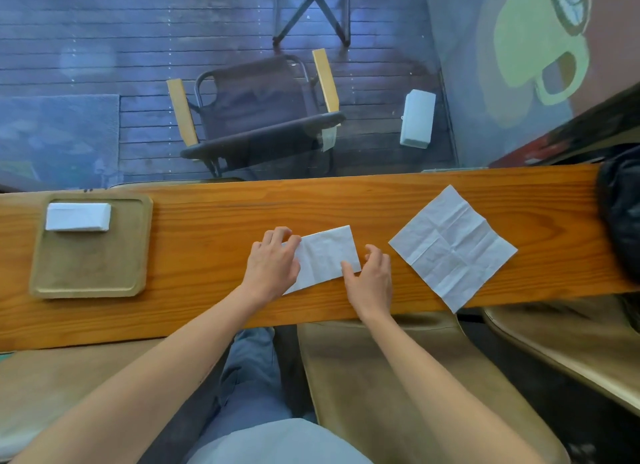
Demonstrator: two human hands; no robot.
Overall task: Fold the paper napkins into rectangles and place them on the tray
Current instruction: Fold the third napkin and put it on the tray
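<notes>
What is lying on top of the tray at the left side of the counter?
One folded napkin lies in the tray, near its far edge. The rest of the tray shows bare. Whether anything is beneath that napkin cannot be seen.

A long wooden counter (207, 242) carries a tray (90, 276) at left, a half-folded napkin (325, 256) at centre and an open napkin (453, 247) at right, overhanging the near edge.

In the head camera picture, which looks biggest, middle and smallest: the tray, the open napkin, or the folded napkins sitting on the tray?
1. Tray, biggest.
2. Open napkin, though it's not far behind the tray.
3. Folded napkins on the tray, clearly smallest.
</notes>
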